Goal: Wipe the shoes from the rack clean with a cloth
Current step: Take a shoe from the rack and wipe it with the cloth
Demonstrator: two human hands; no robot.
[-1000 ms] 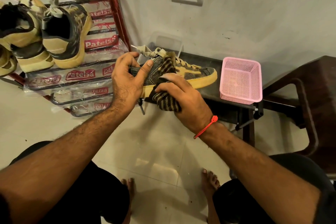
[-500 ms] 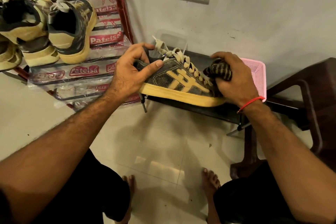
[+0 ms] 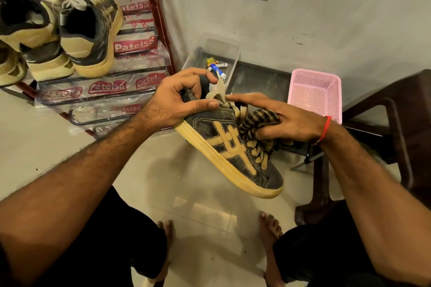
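A black sneaker (image 3: 224, 147) with tan stripes and a yellowed sole hangs in the air above the floor, its toe tilted down toward me. My left hand (image 3: 177, 102) grips it at the heel and collar. My right hand (image 3: 282, 121) holds a bunched striped cloth (image 3: 256, 121) against the laces, with its forefinger stretched to the tongue. Three more sneakers (image 3: 86, 32) stand heel-out on the shoe rack (image 3: 149, 7) at the upper left.
A dark low table (image 3: 258, 77) by the wall carries a clear tray (image 3: 221, 53) with small items and a pink basket (image 3: 314, 93). A brown plastic chair (image 3: 401, 123) stands at the right. My bare feet rest on the tiled floor below.
The shoe has come off the table toward me and tipped toe-down. My right hand with the cloth has shifted from the toe to the laces.
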